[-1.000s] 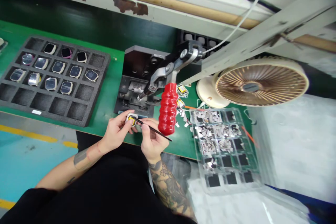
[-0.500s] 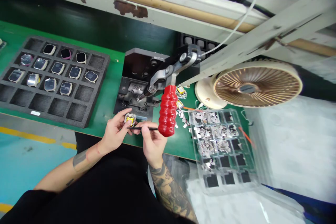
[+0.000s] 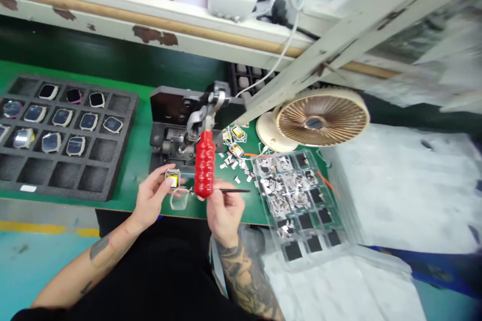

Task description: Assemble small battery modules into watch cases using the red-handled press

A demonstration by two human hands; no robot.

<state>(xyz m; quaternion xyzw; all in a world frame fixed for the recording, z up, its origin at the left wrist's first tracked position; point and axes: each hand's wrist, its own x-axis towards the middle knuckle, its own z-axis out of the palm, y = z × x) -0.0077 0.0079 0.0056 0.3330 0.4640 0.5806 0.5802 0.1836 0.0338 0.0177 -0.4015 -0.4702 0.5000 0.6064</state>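
My left hand (image 3: pixel 149 194) is closed on a small open smartwatch case (image 3: pixel 172 178) with a yellow part inside, held between thumb and fingers. My right hand (image 3: pixel 226 214) grips a thin black tool (image 3: pixel 237 190) like a pen or tweezers, pointing left toward the case. A clear, pale-edged squarish piece (image 3: pixel 178 200) hangs just below the case, between the hands; whether it is joined to the case I cannot tell. Behind the hands stands a black hand press, whose red ribbed handle (image 3: pixel 205 165) partly hides the tool and the right fingertips.
On the left lies a grey foam tray (image 3: pixel 103 173) with several smartwatches. Loose small parts (image 3: pixel 237 163) and yellow-centred cases lie right of the press. Farther right are a clear compartment tray (image 3: pixel 289 230) of white pieces and a beige fan (image 3: pixel 320 120). A shelf (image 3: pixel 211 35) overhangs the bench.
My hands have moved apart, the right one away from the watch case with the black tool. The clear squarish piece now shows below the case. The camera view has shifted.
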